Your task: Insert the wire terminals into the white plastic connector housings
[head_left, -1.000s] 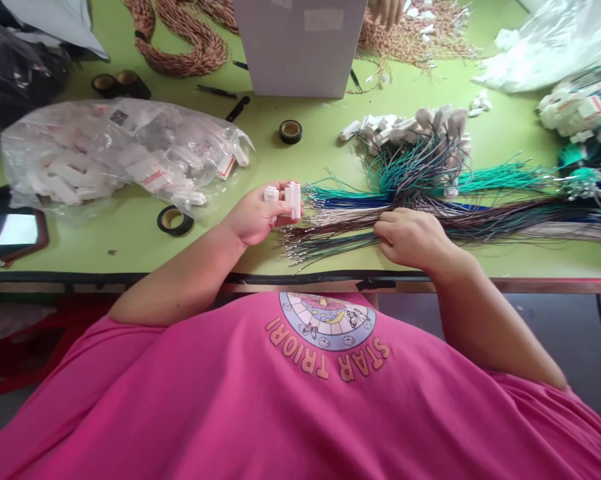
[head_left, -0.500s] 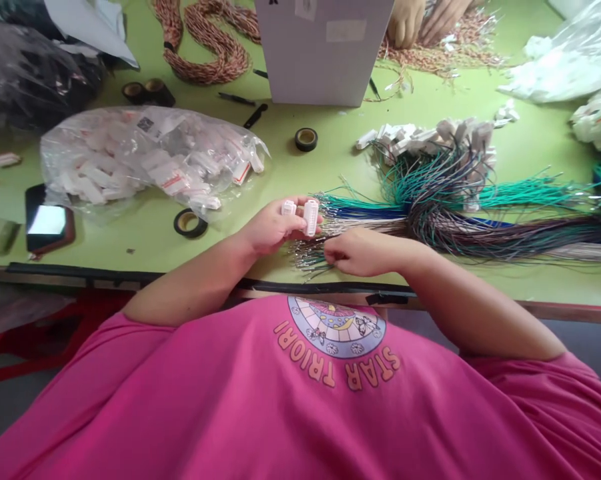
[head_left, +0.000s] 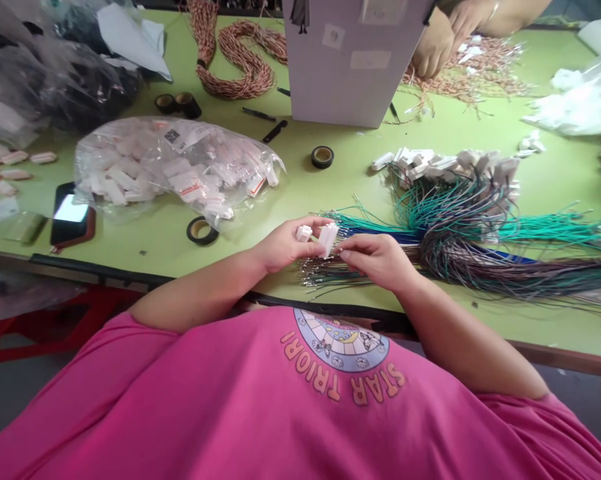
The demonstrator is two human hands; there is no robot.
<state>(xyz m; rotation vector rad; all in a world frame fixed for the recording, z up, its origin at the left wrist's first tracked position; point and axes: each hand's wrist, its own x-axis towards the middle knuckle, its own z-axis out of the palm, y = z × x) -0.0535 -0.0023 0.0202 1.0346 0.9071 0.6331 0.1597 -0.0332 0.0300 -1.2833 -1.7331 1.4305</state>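
Observation:
My left hand [head_left: 287,245] is closed on white plastic connector housings: one long housing [head_left: 329,240] stands up between thumb and fingers, and a second, smaller-looking housing [head_left: 304,233] sits nearer the palm. My right hand [head_left: 375,259] pinches a thin wire, its fingertips at the right side of the long housing; most of the wire is hidden by the hand. Beneath and beside both hands lie loose wires with metal terminals at their ends [head_left: 313,272]. The bundle of green, blue, brown and white wires [head_left: 445,247] stretches off to the right.
Finished-looking white connectors [head_left: 430,163] lie piled behind the wires. A clear bag of housings [head_left: 180,167], black tape rolls [head_left: 203,231] and a phone [head_left: 73,217] are on the left. Across the table, past a grey box [head_left: 340,73], another person's hands [head_left: 435,47] handle twisted wires.
My right hand has risen from the wire ends to the long housing, fingers now pinched beside it. My left hand has turned the housing. The whole view has shifted slightly.

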